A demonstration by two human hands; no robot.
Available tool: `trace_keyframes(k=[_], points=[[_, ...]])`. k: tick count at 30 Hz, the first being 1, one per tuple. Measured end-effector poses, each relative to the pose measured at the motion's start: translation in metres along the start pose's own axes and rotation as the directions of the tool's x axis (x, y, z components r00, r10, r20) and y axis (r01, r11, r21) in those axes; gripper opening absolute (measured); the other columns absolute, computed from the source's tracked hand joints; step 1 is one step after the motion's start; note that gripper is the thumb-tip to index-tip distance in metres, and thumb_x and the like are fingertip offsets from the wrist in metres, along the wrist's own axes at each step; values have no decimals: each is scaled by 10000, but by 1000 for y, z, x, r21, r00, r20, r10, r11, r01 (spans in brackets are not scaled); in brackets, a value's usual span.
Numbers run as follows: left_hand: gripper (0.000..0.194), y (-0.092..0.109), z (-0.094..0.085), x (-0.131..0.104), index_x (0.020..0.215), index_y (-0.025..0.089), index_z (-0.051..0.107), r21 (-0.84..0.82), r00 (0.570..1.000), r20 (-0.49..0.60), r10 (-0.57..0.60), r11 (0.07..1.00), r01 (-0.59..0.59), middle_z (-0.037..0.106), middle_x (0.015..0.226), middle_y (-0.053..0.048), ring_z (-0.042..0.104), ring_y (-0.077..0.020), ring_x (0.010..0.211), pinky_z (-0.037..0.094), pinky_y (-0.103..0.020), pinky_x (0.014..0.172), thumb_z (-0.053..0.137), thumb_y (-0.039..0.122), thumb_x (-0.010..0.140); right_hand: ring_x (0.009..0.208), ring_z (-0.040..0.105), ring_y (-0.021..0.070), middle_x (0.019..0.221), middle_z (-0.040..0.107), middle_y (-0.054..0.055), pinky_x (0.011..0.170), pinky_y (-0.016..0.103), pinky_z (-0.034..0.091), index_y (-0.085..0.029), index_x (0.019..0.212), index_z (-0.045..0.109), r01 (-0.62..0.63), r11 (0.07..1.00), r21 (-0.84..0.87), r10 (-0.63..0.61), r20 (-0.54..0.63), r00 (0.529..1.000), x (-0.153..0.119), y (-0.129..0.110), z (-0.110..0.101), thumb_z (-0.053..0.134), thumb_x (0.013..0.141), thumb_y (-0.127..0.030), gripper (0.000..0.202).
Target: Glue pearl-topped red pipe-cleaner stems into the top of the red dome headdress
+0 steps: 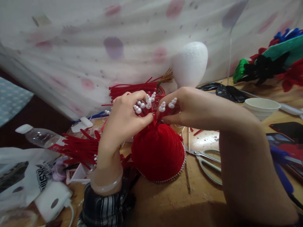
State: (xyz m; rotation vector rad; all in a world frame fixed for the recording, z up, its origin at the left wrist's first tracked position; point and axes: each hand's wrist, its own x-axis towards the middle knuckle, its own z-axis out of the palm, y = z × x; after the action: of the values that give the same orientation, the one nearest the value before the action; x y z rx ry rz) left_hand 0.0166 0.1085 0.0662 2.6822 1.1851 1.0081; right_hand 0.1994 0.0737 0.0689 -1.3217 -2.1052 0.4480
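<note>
A red fuzzy dome [158, 154], wound in rows of chenille stem, stands on the table with a string of small pearls round its lower edge. On its top sits a red piece tipped with white pearl beads [148, 101], made of what look like chenille stems. My left hand [125, 113] is closed round the left side of this pearl-tipped piece, thumb near its base. From the right, my right hand [194, 104] pinches the same piece low down, close to the dome's top. The fingertips of both hands are partly hidden among the beads.
Scissors [207, 160] lie right of the dome. Red chenille stems lie in bundles [80, 146] at left and behind [132, 91]. A white foam head form [190, 64], bowl [261, 107], plastic bottle [39, 135], white charger [54, 201] and phone [287, 130] surround the work.
</note>
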Motion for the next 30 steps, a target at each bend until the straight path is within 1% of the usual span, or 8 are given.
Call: trace_keyframes(k=[1, 3, 7, 10, 17, 21, 25, 30], points=[[92, 0, 0, 0, 705, 217, 578, -1, 1000, -5, -2, 1000, 2, 638, 708, 19, 586, -177, 714, 441, -294, 656, 650, 163, 685, 511, 417, 61, 516, 492, -68, 482, 220, 298, -171, 566, 584, 8, 1000, -30, -7, 36, 999, 1, 0, 0, 646, 749, -180, 194], [117, 0, -1, 0, 681, 217, 561, -15, 1000, -9, -5, 1000, 5, 634, 699, 26, 590, -175, 724, 439, -294, 669, 655, 147, 674, 513, 374, 60, 531, 449, -68, 471, 224, 272, -174, 587, 544, 27, 997, -76, -23, 46, 999, 2, -1, 1, 619, 774, -202, 203], [118, -4, -3, -1, 710, 214, 580, -71, 1000, 6, -13, 997, 13, 656, 755, 23, 604, -173, 749, 444, -295, 678, 664, 137, 679, 518, 336, 66, 526, 388, -62, 457, 233, 242, -176, 555, 482, 47, 995, -92, -44, 33, 998, 5, 1, 3, 603, 793, -271, 284], [115, -8, -4, -1, 786, 212, 626, -86, 1000, 15, -1, 996, 2, 678, 795, 9, 623, -192, 774, 466, -307, 686, 663, 155, 693, 525, 373, 78, 536, 438, -56, 463, 238, 253, -180, 573, 521, 26, 996, -81, -24, 28, 999, 7, 4, 5, 610, 773, -268, 236], [177, -12, -7, -2, 902, 213, 689, -76, 999, 32, 23, 997, -20, 719, 857, 1, 646, -213, 819, 478, -326, 714, 654, 165, 736, 607, 490, 111, 660, 587, -18, 529, 233, 332, -174, 734, 635, 47, 999, 16, -47, -23, 999, 8, 8, 10, 622, 766, -230, 66], [183, -11, -8, -3, 931, 210, 693, -90, 1000, 30, 8, 996, -5, 717, 872, -9, 643, -212, 835, 465, -326, 732, 644, 171, 759, 662, 526, 126, 733, 630, -1, 571, 229, 376, -177, 839, 661, 75, 996, 52, -73, -44, 996, 8, 6, 12, 604, 784, -211, 85], [125, -10, -10, -2, 871, 203, 688, -88, 998, 49, -29, 996, 34, 684, 805, -3, 611, -192, 777, 433, -317, 714, 632, 189, 760, 675, 511, 118, 722, 596, -16, 587, 223, 388, -177, 748, 627, 86, 992, 88, -87, 9, 996, 8, 8, 13, 560, 804, -205, 91], [61, -13, -10, -2, 786, 195, 663, -134, 999, 48, -17, 991, 23, 646, 746, 12, 577, -173, 739, 395, -296, 690, 647, 207, 729, 656, 468, 99, 696, 549, -35, 575, 216, 374, -180, 723, 580, 72, 994, 85, -73, 10, 997, 9, 8, 14, 558, 787, -196, 70]])
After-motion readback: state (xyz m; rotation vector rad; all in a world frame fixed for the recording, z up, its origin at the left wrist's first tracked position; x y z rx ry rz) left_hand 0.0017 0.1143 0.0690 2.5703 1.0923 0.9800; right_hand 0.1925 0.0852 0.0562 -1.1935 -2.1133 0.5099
